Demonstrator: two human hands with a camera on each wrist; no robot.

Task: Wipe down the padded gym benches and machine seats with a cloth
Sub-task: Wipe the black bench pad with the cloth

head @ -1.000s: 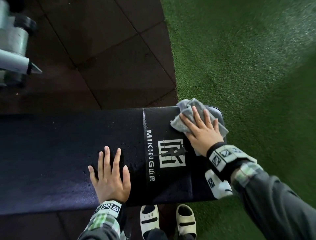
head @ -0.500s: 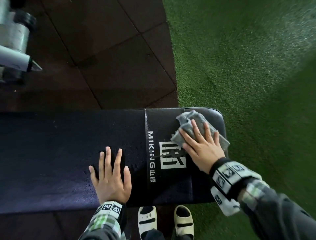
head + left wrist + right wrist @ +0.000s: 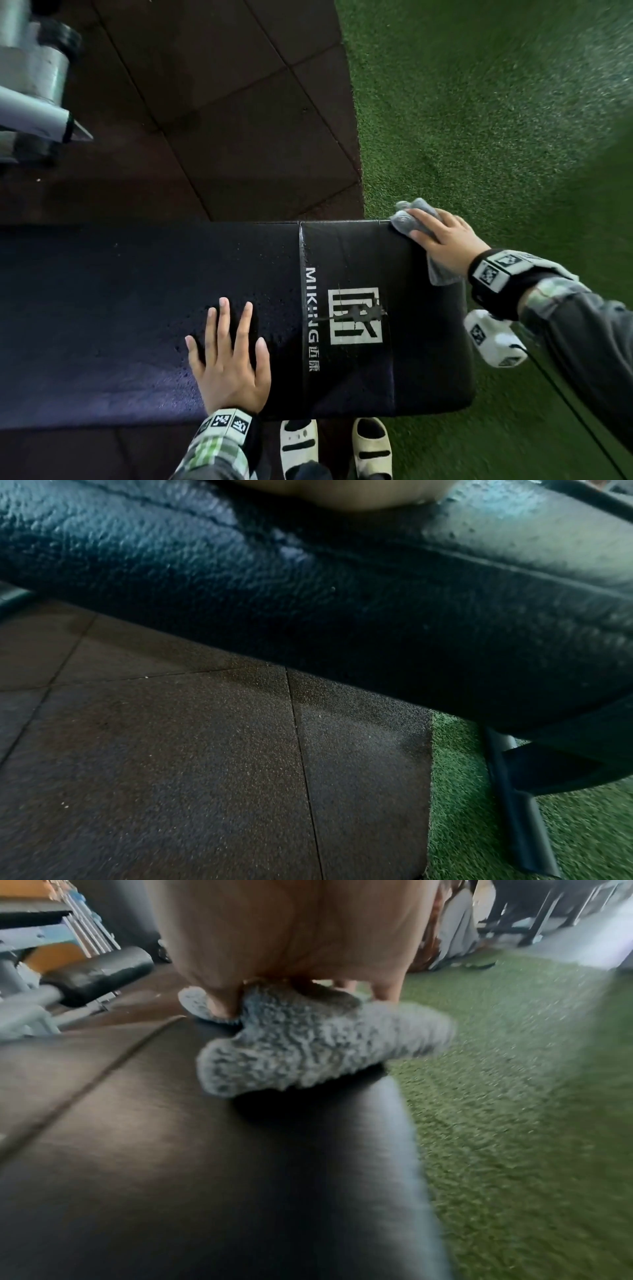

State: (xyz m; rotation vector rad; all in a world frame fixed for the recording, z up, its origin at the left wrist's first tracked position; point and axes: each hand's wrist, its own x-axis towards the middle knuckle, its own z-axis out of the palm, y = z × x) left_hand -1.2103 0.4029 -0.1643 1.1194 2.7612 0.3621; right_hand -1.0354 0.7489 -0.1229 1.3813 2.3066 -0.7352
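Note:
A long black padded bench (image 3: 137,308) with a white logo runs across the head view, and its top shows small droplets. My left hand (image 3: 229,356) lies flat on it, fingers spread, just left of the seam. My right hand (image 3: 442,240) presses a grey fluffy cloth (image 3: 407,222) onto the bench's far right corner, where the cloth hangs partly over the edge. In the right wrist view the bunched cloth (image 3: 308,1047) lies under my palm (image 3: 291,928) on the pad (image 3: 205,1150). The left wrist view shows only the pad's side (image 3: 308,588).
Dark rubber floor tiles (image 3: 222,120) lie beyond the bench and green turf (image 3: 496,120) lies to the right. A grey machine frame (image 3: 30,85) stands at the far left. My feet in pale slippers (image 3: 298,445) are at the near edge. The bench's foot bar (image 3: 520,804) rests on the turf.
My right hand slid the cloth from beside the logo out to the bench's far right corner. The left hand stayed flat in place.

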